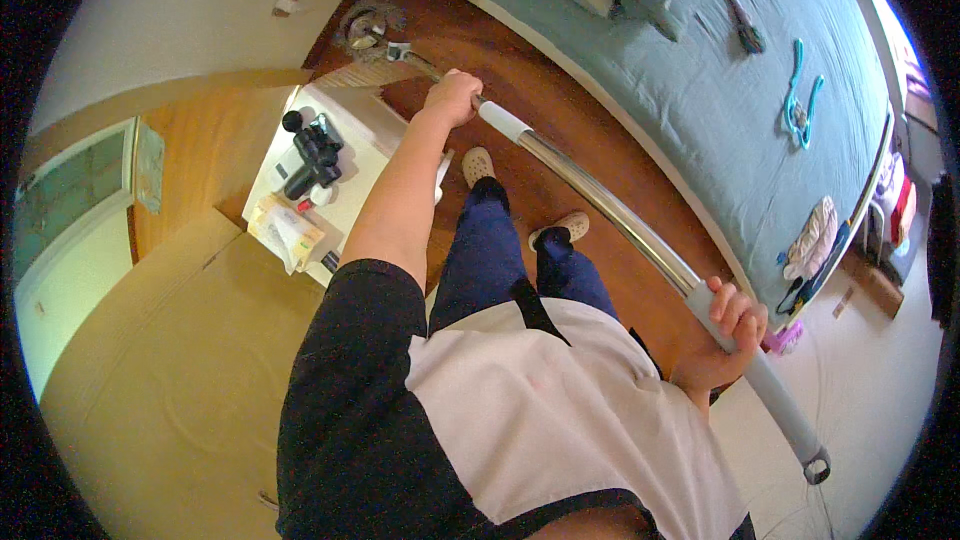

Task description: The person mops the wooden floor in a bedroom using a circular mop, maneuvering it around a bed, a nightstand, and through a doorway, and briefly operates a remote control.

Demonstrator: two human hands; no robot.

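A mop with a long silver pole [610, 205] runs slantwise across my body. My left hand [456, 98] is wrapped round the lower part of the pole, above a light grey joint. Farther back, my right hand [722, 335] grips the grey handle sleeve, with its fingers curled over the top. The sleeve ends in a hanging loop [817, 466] at the lower right. At the far end, the round mop head [368, 32] with grey fringe lies on the floor near the wall corner.
A white cabinet [385, 130] on the left bears a black massage gun [315, 155] and a tissue pack [286, 232]. A bed with a blue-green sheet [690, 90] borders the reddish-brown wooden floor [530, 50] on the right. A brush [742, 20] and turquoise hanger [800, 105] lie on it.
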